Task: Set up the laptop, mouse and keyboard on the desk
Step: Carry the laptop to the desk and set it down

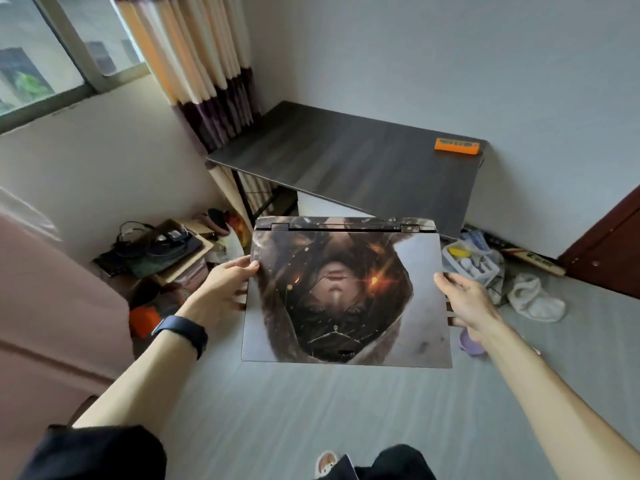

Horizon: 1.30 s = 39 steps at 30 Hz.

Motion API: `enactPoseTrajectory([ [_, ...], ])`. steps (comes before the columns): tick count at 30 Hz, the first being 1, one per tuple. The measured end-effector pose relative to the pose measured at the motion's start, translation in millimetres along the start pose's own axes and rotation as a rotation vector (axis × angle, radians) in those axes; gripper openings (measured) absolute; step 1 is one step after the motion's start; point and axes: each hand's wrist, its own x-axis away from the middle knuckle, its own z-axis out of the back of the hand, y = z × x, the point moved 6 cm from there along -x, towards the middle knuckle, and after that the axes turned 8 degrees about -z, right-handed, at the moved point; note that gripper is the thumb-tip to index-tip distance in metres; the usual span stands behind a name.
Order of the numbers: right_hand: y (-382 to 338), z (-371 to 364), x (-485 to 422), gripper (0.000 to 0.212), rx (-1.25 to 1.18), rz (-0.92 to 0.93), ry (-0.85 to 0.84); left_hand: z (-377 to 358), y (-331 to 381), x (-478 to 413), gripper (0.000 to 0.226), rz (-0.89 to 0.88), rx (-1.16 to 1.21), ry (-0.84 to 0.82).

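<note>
Dark wood desk (346, 161) sits ahead; closed laptop (346, 296) carried flat, left hand (225, 285) and right hand (467, 303) each gripping a side edge.

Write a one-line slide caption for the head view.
Left hand and right hand hold a closed laptop by its sides, short of the desk with an orange box.
</note>
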Motion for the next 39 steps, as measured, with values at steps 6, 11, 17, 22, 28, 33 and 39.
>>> enactPoseTrajectory([
  [6, -50, -26, -74, 0.016, -0.048, -0.047, 0.044, -21, 63, -111, 0.028, -0.007, -0.066, -0.062],
  [11, -96, -51, -166, 0.019, -0.049, -0.064, 0.050, -34, 90, -209, 0.023, 0.058, -0.058, -0.074],
  [17, -181, -95, -278, 0.019, 0.001, -0.115, 0.015, -46, 144, -332, 0.028, 0.075, -0.029, 0.028],
  [22, -236, -129, -354, 0.019, 0.085, -0.188, -0.012, -53, 169, -421, 0.024, 0.151, -0.006, 0.065],
  [28, -266, -166, -452, 0.043, 0.084, -0.276, 0.037, -65, 180, -556, 0.012, 0.218, -0.094, 0.066],
  [33, -286, -196, -528, 0.047, 0.039, -0.424, 0.193, -92, 210, -684, 0.006, 0.247, -0.180, -0.004],
  [39, -302, -220, -583, 0.047, -0.072, -0.572, 0.324, -125, 252, -790, 0.019, 0.238, -0.299, -0.097],
])
